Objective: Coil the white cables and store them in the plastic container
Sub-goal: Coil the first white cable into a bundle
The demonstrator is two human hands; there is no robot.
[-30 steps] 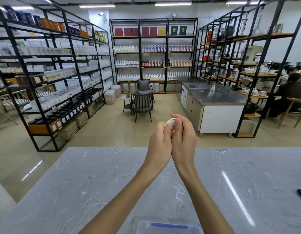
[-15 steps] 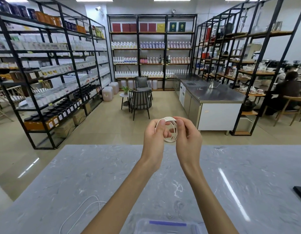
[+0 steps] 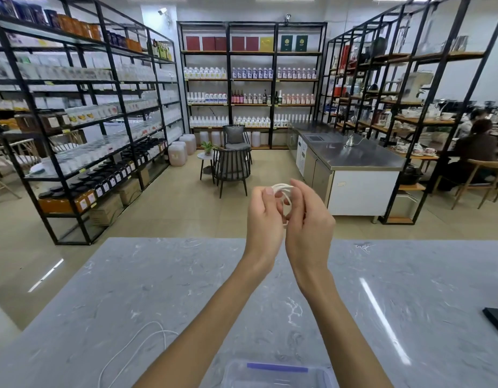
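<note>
The clear plastic container [image 3: 278, 372] sits at the desk's [image 3: 158, 275] near edge, between the forearms (its contents are too blurred to tell). Above the desk both hands hold the coiled white cable [image 3: 281, 188]: the left hand's [image 3: 266, 219] fingers [image 3: 268, 192] pinch its rim, and the right hand's [image 3: 309, 222] fingers [image 3: 297, 189] curl round the loops. A loose white cable [image 3: 136, 348] lies on the desk to the left. The right hand hides more of the coil than half a second ago.

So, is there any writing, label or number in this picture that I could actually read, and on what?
None can be read.
Jar labels, left shelf: too small, blurred.
Bottle labels, back shelf: too small.
Red and green covers, top shelf: blurred.
Plastic container: no text visible.
</note>
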